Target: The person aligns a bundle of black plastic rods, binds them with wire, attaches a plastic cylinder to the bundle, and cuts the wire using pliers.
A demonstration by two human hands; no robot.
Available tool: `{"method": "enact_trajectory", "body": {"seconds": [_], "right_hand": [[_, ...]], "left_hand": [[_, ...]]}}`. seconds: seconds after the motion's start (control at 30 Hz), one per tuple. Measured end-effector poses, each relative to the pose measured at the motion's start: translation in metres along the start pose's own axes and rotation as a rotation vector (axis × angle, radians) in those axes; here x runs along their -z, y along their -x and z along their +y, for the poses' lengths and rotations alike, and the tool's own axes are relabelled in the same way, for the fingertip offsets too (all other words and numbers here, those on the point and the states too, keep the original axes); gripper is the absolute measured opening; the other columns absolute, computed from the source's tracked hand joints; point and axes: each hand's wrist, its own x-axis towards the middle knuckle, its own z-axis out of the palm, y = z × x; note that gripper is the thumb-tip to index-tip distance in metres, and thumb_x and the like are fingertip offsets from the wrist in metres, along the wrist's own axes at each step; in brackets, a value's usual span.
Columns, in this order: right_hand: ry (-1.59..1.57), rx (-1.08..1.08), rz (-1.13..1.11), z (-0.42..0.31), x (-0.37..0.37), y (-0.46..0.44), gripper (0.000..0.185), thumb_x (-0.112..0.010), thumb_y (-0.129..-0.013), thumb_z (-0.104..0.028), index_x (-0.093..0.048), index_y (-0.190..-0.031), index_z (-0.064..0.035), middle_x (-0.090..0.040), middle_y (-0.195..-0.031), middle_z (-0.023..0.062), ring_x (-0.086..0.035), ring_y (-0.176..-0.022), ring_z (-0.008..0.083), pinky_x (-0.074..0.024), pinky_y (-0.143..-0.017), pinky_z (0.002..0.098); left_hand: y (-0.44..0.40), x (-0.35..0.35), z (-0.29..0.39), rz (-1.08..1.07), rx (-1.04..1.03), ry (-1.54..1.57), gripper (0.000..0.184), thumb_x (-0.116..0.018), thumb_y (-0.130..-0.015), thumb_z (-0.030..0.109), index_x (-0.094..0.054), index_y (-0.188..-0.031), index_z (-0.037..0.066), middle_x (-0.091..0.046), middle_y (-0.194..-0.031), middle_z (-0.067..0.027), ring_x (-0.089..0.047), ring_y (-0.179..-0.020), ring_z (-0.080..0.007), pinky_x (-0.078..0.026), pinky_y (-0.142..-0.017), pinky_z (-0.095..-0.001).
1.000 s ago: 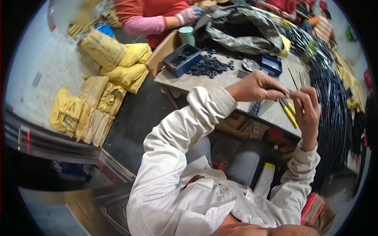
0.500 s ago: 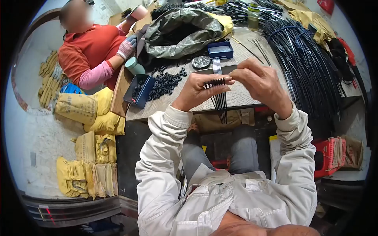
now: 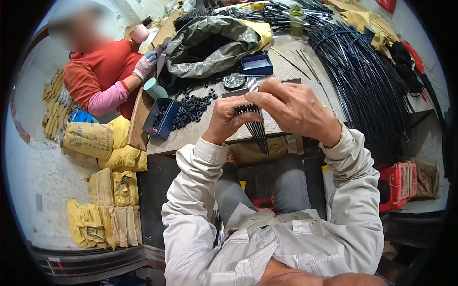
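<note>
My left hand [image 3: 224,118] is closed around a fanned bundle of thin rods [image 3: 258,138], held above the near edge of the table. The rods look pale at the top and dark below. A row of small black ridged pieces [image 3: 245,108] sits across them at my left fingers. My right hand [image 3: 293,110] is bent over the bundle, its thumb and fingers pressed together by the left fingertips. Whatever lies in that pinch is hidden. Left of my hands, loose black rings [image 3: 191,108] are heaped on the table beside a blue box [image 3: 162,119].
A round tin [image 3: 234,81] and a small blue tray [image 3: 256,65] stand beyond my hands. Behind is a grey-green sack [image 3: 210,47]. Long black rods [image 3: 365,86] are piled at the right, near a bottle [image 3: 296,24]. A co-worker in red [image 3: 107,71] sits at the left.
My right hand has come down and left, from above the rods to over the left fingertips. The whole view has shifted slightly. The co-worker's cup hand is lower.
</note>
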Motion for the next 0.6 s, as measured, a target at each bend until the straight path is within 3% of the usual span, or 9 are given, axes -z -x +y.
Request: {"method": "enact_trajectory", "body": {"seconds": [0.1,0.17,0.37,0.47,0.5,0.6], "right_hand": [[-0.156,-0.137,-0.067,-0.003,-0.001,0.001,0.027,-0.059,-0.079,-0.001,-0.054,-0.106,-0.0039,-0.055,-0.085,0.0088,-0.060,-0.065,0.0224,-0.0483,-0.055,0.0298],[-0.314,-0.240,0.006,-0.002,-0.004,0.002,0.024,-0.058,-0.081,0.001,-0.054,-0.104,-0.0013,-0.056,-0.087,0.0111,-0.060,-0.067,0.0239,-0.0487,-0.056,0.0300],[-0.386,-0.253,0.025,-0.004,-0.004,0.002,0.024,-0.056,-0.081,0.002,-0.053,-0.105,0.0001,-0.055,-0.087,0.0127,-0.059,-0.070,0.0275,-0.0481,-0.055,0.0329],[-0.208,-0.205,-0.108,-0.010,0.001,0.000,0.032,-0.061,-0.078,-0.004,-0.052,-0.109,-0.0025,-0.053,-0.089,0.0123,-0.058,-0.069,0.0281,-0.0474,-0.055,0.0346],[-0.141,-0.156,-0.136,-0.015,0.003,-0.004,0.038,-0.065,-0.075,-0.010,-0.052,-0.110,-0.0050,-0.052,-0.090,0.0112,-0.058,-0.069,0.0273,-0.0472,-0.055,0.0340],[-0.137,-0.091,-0.106,-0.015,-0.001,-0.014,0.040,-0.067,-0.074,-0.014,-0.053,-0.111,-0.0074,-0.051,-0.090,0.0090,-0.059,-0.068,0.0254,-0.0475,-0.056,0.0332]], "left_hand": [[0.002,-0.005,-0.001,0.113,-0.044,0.012,0.033,-0.075,-0.067,0.024,-0.067,-0.092,0.005,-0.067,-0.078,-0.0079,-0.065,-0.070,-0.0210,-0.049,-0.060,-0.0274],[0.004,-0.008,-0.005,0.137,-0.055,-0.021,0.039,-0.074,-0.065,0.028,-0.067,-0.096,0.006,-0.067,-0.082,-0.0089,-0.065,-0.072,-0.0225,-0.049,-0.062,-0.0281],[0.008,-0.008,-0.009,0.109,-0.018,-0.003,0.043,-0.074,-0.064,0.031,-0.067,-0.099,0.007,-0.067,-0.085,-0.0101,-0.065,-0.073,-0.0234,-0.049,-0.063,-0.0282],[0.010,-0.010,-0.009,0.105,0.005,-0.104,0.033,-0.078,-0.061,0.025,-0.067,-0.087,0.007,-0.067,-0.080,-0.0076,-0.064,-0.067,-0.0218,-0.048,-0.058,-0.0288],[0.008,-0.015,-0.011,0.172,-0.083,-0.119,0.029,-0.079,-0.058,0.023,-0.066,-0.078,0.008,-0.065,-0.073,-0.0059,-0.062,-0.062,-0.0219,-0.045,-0.054,-0.0301],[0.012,-0.021,-0.022,0.194,-0.131,-0.261,0.031,-0.077,-0.057,0.033,-0.064,-0.072,0.010,-0.059,-0.063,-0.0052,-0.057,-0.058,-0.0232,-0.043,-0.052,-0.0334]]}}
